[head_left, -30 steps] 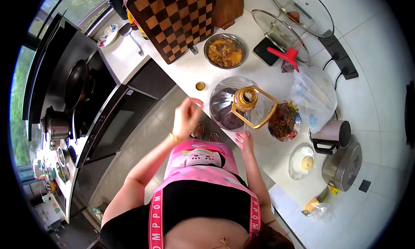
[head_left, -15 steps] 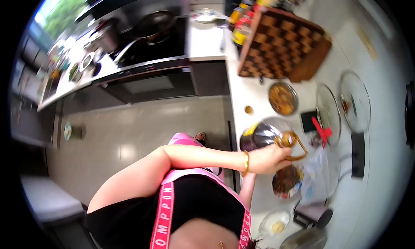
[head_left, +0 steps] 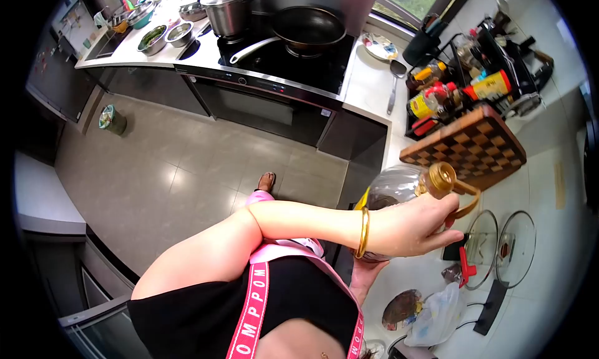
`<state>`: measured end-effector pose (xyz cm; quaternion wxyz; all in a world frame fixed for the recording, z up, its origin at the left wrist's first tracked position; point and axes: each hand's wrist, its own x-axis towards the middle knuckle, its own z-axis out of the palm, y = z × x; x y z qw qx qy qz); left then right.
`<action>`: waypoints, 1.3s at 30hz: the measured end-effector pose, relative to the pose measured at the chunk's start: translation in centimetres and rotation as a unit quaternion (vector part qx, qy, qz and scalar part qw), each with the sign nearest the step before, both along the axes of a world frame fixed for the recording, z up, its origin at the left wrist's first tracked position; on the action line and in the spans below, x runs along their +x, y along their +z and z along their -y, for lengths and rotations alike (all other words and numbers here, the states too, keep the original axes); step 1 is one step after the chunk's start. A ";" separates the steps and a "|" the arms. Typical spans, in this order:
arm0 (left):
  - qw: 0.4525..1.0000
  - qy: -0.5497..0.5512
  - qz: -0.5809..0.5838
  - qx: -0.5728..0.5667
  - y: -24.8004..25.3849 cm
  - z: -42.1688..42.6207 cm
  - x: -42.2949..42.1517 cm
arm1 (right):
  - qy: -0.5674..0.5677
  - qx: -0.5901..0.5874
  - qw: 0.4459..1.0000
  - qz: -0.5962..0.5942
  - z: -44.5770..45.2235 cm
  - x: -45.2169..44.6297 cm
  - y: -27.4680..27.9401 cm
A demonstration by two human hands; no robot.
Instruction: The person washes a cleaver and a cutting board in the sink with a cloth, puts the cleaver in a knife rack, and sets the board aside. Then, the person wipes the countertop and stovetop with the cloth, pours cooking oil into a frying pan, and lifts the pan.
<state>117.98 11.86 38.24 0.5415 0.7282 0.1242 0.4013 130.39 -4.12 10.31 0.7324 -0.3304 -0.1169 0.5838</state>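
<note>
A large clear bottle (head_left: 393, 183) with a gold neck, gold handle and yellow label is held tilted in front of the body, dark liquid inside. My left hand (head_left: 415, 225), with a gold bracelet at its wrist, is closed round the handle below the neck. Under my left forearm, my right hand (head_left: 367, 276) is against the bottle's lower end; its fingers are mostly hidden. Beyond the bottle leans a checkered wooden board (head_left: 465, 152).
A pan (head_left: 309, 29) and a steel pot (head_left: 228, 16) stand on the stove. Bottles fill the rack (head_left: 465, 78). Along the right counter are glass lids (head_left: 516, 250), a red-handled item (head_left: 465, 268), a bowl of dark pieces (head_left: 401, 309) and a plastic bag (head_left: 440, 315).
My left hand has taken hold of the bottle's handle, and the bottle is now raised and tilted with my right hand at its lower end. The view has swung left towards the stove.
</note>
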 end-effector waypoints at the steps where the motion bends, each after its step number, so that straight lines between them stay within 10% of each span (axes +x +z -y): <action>1: 0.999 0.033 -0.019 0.020 -0.5 -0.9 -0.7 | 0.013 -0.019 1.000 0.013 -0.9 -0.4 0.4; 21: 0.927 0.318 -0.181 0.083 -2.7 -26.2 -15.0 | -0.178 -0.290 0.873 0.350 -22.8 -13.2 18.9; 39: 0.910 0.382 -0.161 -0.026 -4.9 -36.6 -13.0 | -0.117 -0.285 0.807 0.504 -33.0 -7.0 21.4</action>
